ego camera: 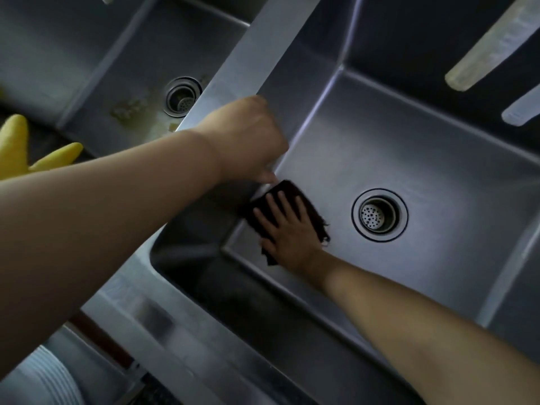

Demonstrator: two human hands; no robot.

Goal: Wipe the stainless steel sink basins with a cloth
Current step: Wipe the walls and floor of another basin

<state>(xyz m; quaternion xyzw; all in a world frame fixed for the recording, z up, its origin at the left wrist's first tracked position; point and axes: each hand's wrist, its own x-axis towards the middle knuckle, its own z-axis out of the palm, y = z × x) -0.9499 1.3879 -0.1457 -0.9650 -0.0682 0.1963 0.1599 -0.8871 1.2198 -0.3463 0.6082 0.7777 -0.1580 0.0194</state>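
Note:
Two stainless steel basins lie below me, split by a steel divider point(257, 54). My right hand point(287, 229) presses flat, fingers spread, on a dark cloth point(309, 209) on the floor of the right basin point(409, 159), near its left corner. The drain point(380, 214) is just right of the cloth. My left hand point(248, 138) rests curled on the divider's edge above the cloth; what its fingers hold is hidden. The left basin point(117, 83) shows yellowish grime near its drain point(182, 96).
A yellow rubber glove point(17, 150) lies at the left edge. Two pale translucent items point(491, 45) reach in from the upper right. The sink's front rim point(152, 317) runs below, with a white ribbed object point(49, 378) at the bottom left.

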